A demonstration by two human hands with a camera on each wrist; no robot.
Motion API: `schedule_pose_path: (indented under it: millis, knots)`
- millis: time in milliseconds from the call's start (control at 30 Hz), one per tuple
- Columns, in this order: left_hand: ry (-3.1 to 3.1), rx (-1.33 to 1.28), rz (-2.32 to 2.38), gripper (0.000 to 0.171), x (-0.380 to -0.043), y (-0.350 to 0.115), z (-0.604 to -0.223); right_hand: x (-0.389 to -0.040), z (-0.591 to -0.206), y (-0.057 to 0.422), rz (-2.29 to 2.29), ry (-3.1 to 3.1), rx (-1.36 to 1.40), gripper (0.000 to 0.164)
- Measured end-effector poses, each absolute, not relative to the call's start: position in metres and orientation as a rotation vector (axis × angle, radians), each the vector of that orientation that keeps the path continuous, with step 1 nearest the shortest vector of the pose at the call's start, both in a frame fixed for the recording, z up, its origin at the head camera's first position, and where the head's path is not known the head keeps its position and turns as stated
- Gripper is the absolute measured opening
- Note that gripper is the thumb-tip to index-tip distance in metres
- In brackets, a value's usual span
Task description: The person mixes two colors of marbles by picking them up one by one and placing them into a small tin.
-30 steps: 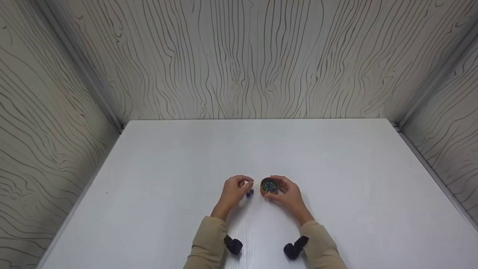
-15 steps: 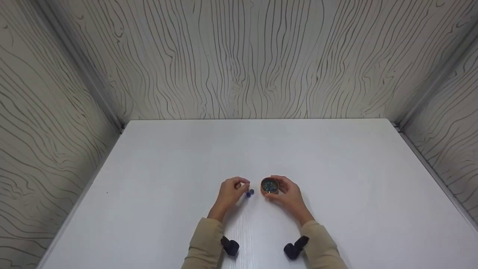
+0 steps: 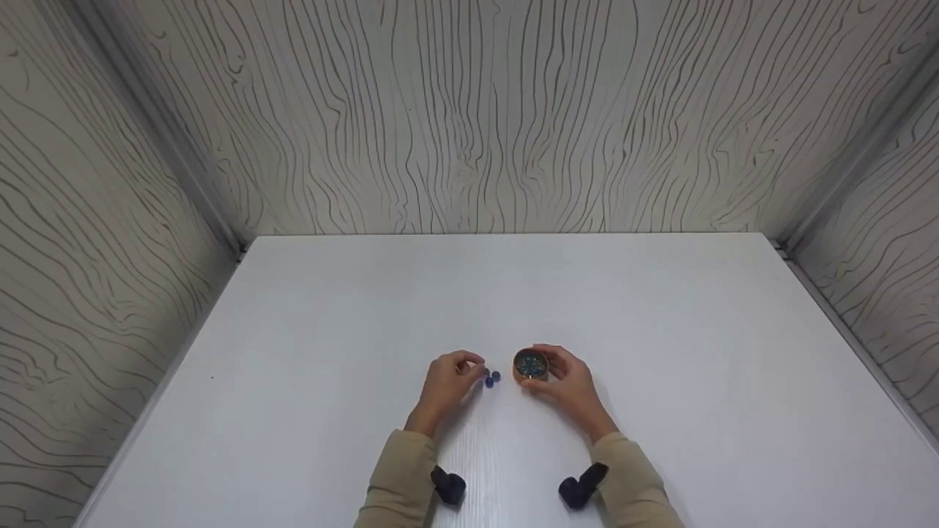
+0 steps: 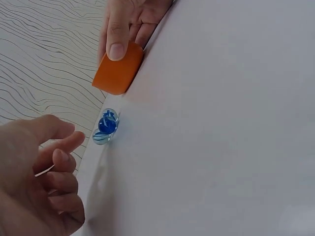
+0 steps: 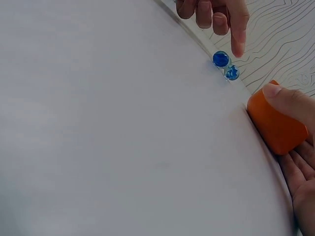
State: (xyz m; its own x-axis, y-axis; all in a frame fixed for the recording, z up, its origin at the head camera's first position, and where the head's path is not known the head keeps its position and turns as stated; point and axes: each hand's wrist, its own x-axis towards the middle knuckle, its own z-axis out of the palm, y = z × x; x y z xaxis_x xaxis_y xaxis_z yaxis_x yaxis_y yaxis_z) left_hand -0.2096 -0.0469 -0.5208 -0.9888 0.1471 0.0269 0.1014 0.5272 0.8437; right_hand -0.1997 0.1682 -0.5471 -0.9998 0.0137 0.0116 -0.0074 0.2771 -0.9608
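Three blue glass marbles point(image 3: 489, 382) lie close together on the white table, between the two hands. In the left wrist view the marbles point(image 4: 107, 124) partly overlap, clear glass with blue swirls. My left hand point(image 3: 446, 381) is just left of them, its fingers bent loosely and holding nothing; a small gap separates the fingertips from the marbles. To their right, my right hand point(image 3: 568, 381) grips a small orange cup point(image 5: 276, 120) standing upright on the table, thumb on the near side. Inside the cup point(image 3: 514, 372), shiny blue-green contents show from above; single pieces are hard to tell.
The white table point(image 3: 330, 315) reaches back to a panel point(image 3: 469, 125) with a wood-grain pattern. Similar panels stand at the left and right. A tiny dark speck point(image 3: 213, 378) marks the tabletop at the left. Each sleeve bears a black wrist camera point(image 3: 449, 487).
My left hand has drawn back to the left, away from the marbles, and a third marble now shows by its fingertips. The right hand stays on the cup.
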Motion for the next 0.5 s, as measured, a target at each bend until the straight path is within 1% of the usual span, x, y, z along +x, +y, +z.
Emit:
schedule_pose_path:
  millis: [167, 500]
  knots:
    - [2.697, 0.258, 1.525, 0.017, -0.2097, -0.0493, -0.5213, -0.1988, -0.5477, 0.1677, 1.849, -2.506, 0.003, 0.062]
    - [2.697, 0.2, 1.504, 0.016, -0.2108, -0.046, -0.5238, -0.1966, -0.5458, 0.1666, 1.847, -2.515, -0.011, 0.061]
